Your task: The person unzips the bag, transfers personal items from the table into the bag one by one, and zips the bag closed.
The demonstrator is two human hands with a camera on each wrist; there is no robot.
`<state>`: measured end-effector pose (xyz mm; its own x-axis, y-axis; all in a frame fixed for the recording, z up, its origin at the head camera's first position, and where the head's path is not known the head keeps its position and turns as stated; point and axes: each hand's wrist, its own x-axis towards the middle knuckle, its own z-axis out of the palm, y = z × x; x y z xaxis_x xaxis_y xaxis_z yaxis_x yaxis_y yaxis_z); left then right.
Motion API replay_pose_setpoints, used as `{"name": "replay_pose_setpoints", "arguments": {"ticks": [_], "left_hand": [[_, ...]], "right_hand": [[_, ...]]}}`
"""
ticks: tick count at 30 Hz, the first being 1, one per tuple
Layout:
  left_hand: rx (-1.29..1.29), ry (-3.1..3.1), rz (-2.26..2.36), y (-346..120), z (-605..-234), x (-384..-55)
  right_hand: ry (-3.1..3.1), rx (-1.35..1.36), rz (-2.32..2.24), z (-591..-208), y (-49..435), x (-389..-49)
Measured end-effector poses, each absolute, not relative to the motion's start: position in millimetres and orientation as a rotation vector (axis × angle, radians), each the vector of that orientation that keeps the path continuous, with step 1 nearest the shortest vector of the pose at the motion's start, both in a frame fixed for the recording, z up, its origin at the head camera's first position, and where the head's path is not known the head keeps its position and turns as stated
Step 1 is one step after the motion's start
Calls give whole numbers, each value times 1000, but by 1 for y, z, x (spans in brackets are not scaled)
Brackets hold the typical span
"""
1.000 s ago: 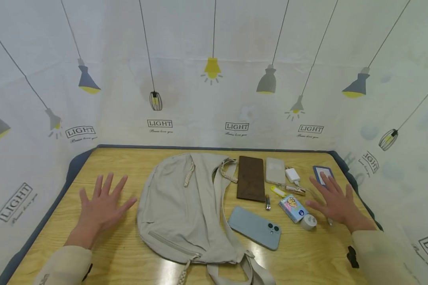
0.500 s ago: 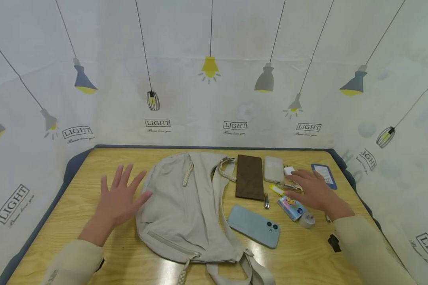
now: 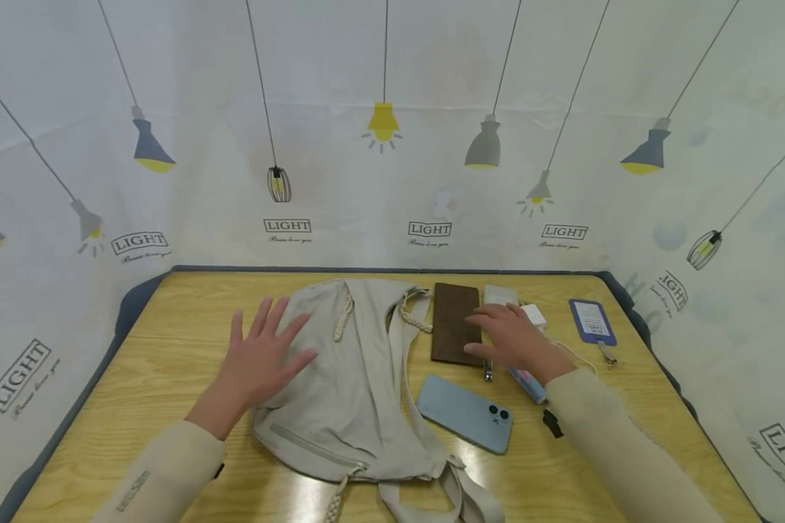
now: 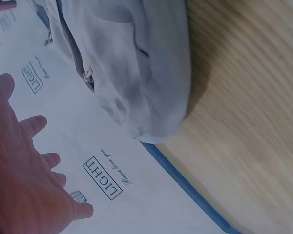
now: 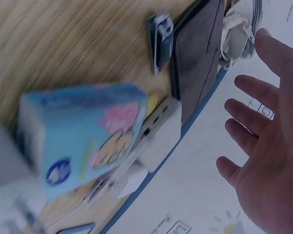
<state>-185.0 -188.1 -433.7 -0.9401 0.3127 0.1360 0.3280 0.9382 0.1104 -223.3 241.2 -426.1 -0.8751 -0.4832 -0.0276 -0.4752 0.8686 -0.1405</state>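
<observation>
My left hand [image 3: 255, 363], fingers spread and holding nothing, hovers over the left side of a beige backpack [image 3: 340, 407] lying on the table. In the left wrist view the backpack [image 4: 161, 73] stands apart from the fingers. My right hand [image 3: 520, 341] is also empty, its fingers extended over the right edge of a long brown wallet [image 3: 454, 312]. Under and beside it lie a nail clipper [image 3: 488, 373], a blue tissue pack [image 3: 528, 385] partly covered by the hand and sleeve, and a white charger [image 3: 534, 314]. A light blue phone [image 3: 461, 414] lies nearer to me.
A pale rectangular case-like item [image 3: 499, 295] lies behind the right hand. At the far right is a blue badge holder [image 3: 591, 319] with a clip. A round white item [image 5: 12, 170] shows beside the tissue pack. Backpack straps [image 3: 471, 501] trail toward the front edge.
Both hands have moved: the left one rightward over the backpack, the right one leftward from the badge holder to the wallet. The things on the table have stayed put.
</observation>
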Motion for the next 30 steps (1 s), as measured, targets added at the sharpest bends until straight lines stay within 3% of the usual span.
{"name": "replay_pose_setpoints", "arguments": {"ticks": [9, 30], "left_hand": [[-565, -2997, -195, -161, -434, -202], [-698, -3209, -21, -87, -455, -264]], "right_hand": [[2961, -826, -115, -438, 203, -237], [3107, -657, -19, -458, 159, -254]]}}
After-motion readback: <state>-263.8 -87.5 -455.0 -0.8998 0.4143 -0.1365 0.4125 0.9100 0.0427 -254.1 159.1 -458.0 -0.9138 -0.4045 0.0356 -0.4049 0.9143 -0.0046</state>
